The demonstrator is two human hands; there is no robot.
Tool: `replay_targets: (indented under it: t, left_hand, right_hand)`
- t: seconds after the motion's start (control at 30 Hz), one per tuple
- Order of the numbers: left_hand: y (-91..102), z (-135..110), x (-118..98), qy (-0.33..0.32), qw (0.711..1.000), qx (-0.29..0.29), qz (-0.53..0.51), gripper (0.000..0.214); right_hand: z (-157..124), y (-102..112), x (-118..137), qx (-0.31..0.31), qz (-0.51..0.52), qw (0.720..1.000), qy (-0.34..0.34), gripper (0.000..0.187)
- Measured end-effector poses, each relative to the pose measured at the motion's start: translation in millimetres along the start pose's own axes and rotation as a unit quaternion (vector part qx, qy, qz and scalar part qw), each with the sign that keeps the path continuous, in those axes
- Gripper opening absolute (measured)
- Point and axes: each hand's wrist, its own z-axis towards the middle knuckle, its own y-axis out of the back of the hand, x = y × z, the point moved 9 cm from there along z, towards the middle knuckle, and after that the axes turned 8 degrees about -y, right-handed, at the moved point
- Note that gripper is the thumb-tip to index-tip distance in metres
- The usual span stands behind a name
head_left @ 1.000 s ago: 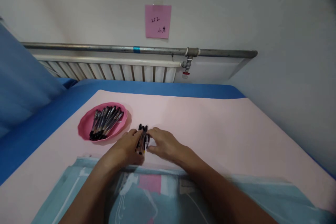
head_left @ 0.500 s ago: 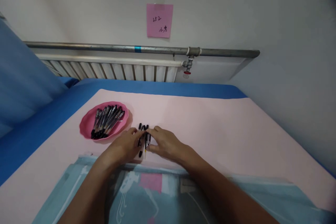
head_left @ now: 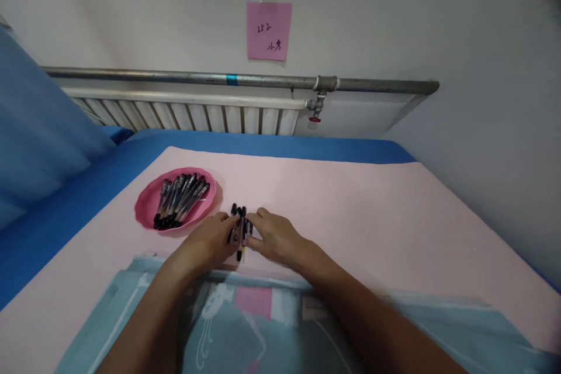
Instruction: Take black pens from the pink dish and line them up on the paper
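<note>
Slim black-and-clear plastic pens [head_left: 182, 201] lie in a pile in an oval pink dish with a wavy rim [head_left: 141, 210], on the left of the flat pink desk [head_left: 342, 204]. Next, the bare left hand [head_left: 213, 241] and bare right hand [head_left: 277, 236] curl half open around a small bunch of black-capped pens [head_left: 243, 228]; I can't tell how tightly the hands hold them.
</note>
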Motion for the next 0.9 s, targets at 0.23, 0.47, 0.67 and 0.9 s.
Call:
replay_targets:
  t: [0.23, 0.47, 0.67, 0.9]
  left_hand:
    - [-6.0, 5, 1, -0.001, 1.000, 0.003, 0.009, 0.054]
    - [-2.8, 2, -1, 0.028, 1.000, 0.008, -0.005, 0.046]
    - [-1.8, 2, 1, -0.011, 0.999, -0.004, -0.032, 0.049]
    - [8.5, -1, -1, -0.035, 0.998, -0.009, -0.057, 0.030]
  right_hand:
    - [0, 2, -1, -0.011, 0.018, 1.000, -0.007, 0.031]
    - [-1, 6, -4, -0.011, 0.062, 0.998, -0.005, 0.025]
    - [-1, 5, -6, 0.012, 0.086, 0.996, 0.001, 0.032]
    - [-1, 5, -5, 0.002, 0.099, 0.995, 0.016, 0.032]
